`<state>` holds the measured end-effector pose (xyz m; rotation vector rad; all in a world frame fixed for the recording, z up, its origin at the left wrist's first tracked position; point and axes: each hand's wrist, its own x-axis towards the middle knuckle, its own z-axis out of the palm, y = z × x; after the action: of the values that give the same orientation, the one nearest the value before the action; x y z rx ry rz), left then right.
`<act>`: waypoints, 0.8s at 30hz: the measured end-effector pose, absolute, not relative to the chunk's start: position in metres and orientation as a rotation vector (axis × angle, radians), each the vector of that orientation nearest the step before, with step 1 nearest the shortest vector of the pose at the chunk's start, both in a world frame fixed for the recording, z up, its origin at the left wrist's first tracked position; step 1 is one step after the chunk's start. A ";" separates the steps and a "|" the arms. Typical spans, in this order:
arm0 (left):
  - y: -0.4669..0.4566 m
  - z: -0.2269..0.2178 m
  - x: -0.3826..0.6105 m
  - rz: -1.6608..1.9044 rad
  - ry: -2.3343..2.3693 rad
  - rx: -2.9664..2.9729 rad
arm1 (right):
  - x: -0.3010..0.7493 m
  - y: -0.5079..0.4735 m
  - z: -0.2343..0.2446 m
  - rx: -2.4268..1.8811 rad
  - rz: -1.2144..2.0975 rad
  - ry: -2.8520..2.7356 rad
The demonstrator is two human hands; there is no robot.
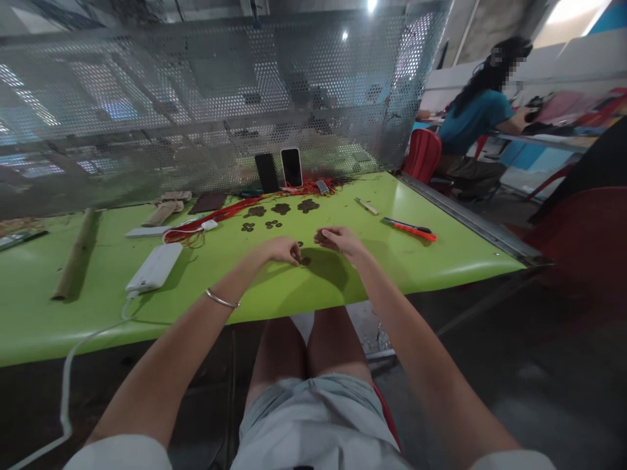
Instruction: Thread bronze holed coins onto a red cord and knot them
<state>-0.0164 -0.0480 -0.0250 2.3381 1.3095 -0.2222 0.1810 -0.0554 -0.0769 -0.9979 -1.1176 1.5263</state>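
Observation:
Both my hands rest on the lime-green table [441,251] near its front edge. My left hand [281,250] is curled, its fingertips pinched on a small dark round piece [304,260] lying on the table. My right hand [337,239] is closed around small dark pieces that I cannot make out clearly. Just beyond the hands lie several piles of small dark rings and discs [281,209].
A white power bank [154,267] with a cable lies left. Red cords [215,219], two upright phones [279,170], an orange utility knife [409,228], a wooden stick [76,254] and a perforated metal screen [196,98] lie behind. A person [477,124] sits far right.

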 end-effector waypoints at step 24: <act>-0.056 -0.029 -0.015 -0.056 1.196 2.324 | 0.180 -0.055 -0.076 -1.007 1.555 -1.101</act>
<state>-0.0147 -0.0562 -0.0288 2.3241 1.1961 -0.0561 0.1800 -0.0546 -0.0761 -1.0069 -1.1011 1.5547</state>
